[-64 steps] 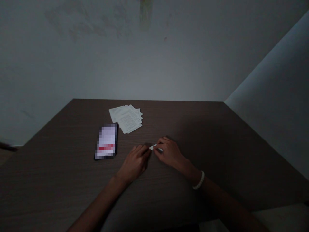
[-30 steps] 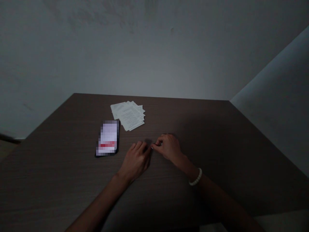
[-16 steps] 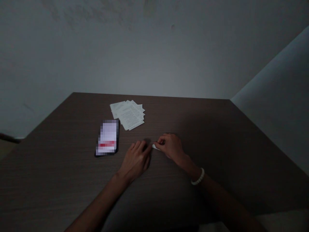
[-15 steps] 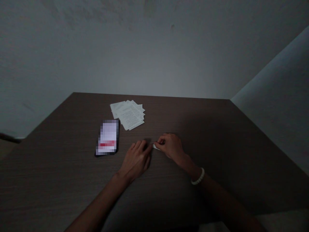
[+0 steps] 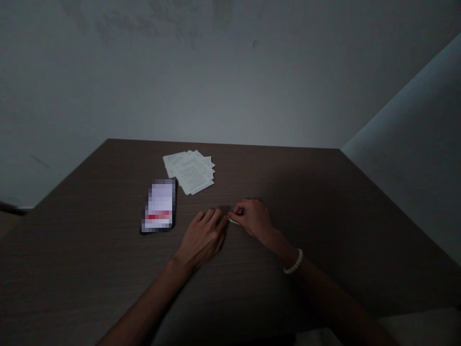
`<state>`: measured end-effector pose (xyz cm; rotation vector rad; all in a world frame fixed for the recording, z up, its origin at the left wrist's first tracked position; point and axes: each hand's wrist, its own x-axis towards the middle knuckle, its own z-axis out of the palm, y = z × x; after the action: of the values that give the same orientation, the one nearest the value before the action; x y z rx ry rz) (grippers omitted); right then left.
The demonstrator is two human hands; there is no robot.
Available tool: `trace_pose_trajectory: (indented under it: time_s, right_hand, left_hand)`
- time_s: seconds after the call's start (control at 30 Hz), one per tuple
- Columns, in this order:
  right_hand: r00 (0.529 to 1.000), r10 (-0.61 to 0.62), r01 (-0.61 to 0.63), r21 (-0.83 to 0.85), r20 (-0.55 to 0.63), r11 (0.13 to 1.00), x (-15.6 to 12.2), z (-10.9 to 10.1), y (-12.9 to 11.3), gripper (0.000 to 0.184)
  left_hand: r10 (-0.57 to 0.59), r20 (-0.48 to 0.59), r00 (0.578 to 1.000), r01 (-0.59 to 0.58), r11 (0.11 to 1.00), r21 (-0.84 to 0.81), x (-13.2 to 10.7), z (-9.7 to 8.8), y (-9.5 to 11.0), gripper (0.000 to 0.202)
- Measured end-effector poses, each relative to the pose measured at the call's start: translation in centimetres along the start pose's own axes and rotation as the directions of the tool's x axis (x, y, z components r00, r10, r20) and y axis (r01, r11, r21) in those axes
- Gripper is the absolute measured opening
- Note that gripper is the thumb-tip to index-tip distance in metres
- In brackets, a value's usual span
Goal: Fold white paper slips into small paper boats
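A small white piece of paper (image 5: 234, 221) lies low over the table between my two hands, mostly covered by fingers. My right hand (image 5: 255, 219) pinches it between thumb and index finger, the other fingers curled. From the other side, my left hand (image 5: 203, 236) meets the paper's left end with its index fingertip; its fingers are bent and close together, and its thumb is largely hidden. The fingertips of both hands almost touch. A pale beaded bracelet (image 5: 293, 262) circles my right wrist.
Several printed white paper sheets (image 5: 192, 174) lie fanned in an overlapping pile beyond my left hand. Left of that hand is a phone (image 5: 158, 206) with a lit, blurred screen. The brown wooden table (image 5: 90, 269) meets a grey wall (image 5: 223, 91) at its far edge.
The white paper shows slightly less between the fingertips, as my left index finger and right thumb have drawn a little closer. The view has shifted slightly; the pile and phone lie unchanged.
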<state>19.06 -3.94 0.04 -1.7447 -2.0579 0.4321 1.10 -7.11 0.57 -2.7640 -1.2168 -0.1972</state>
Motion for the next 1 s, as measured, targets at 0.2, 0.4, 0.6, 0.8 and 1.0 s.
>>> trace_pose_trajectory:
  time_s: [0.2, 0.4, 0.6, 0.8, 1.0]
  right_hand:
    - [1.000, -0.001, 0.001, 0.000, 0.008, 1.000, 0.0, 0.0, 0.1, 0.017]
    - [0.999, -0.051, 0.051, 0.015, -0.008, 0.999, 0.1, 0.5, 0.5, 0.017]
    - [0.992, -0.084, 0.086, 0.024, -0.099, 0.996, -1.8, -0.4, 1.7, 0.009]
    - [0.989, -0.015, 0.010, -0.032, -0.146, 0.999, -4.2, -0.8, 3.1, 0.013]
    - [0.993, -0.098, 0.097, -0.012, -0.072, 0.995, -3.1, -0.8, 3.4, 0.011]
  left_hand:
    - [-0.019, -0.012, 1.000, 0.019, 1.000, 0.021, -0.6, 0.1, -0.1, 0.023]
    - [-0.034, -0.037, 0.999, 0.033, 0.999, -0.027, -0.9, 0.5, -0.3, 0.022]
    - [-0.057, -0.057, 0.997, 0.057, 0.998, -0.012, -0.9, 0.8, -0.3, 0.021]
    - [-0.032, -0.112, 0.993, 0.027, 0.999, -0.044, -1.0, 1.2, -0.5, 0.021]
    - [-0.120, -0.183, 0.976, 0.046, 0.931, -0.361, -0.5, 1.3, -1.4, 0.025]
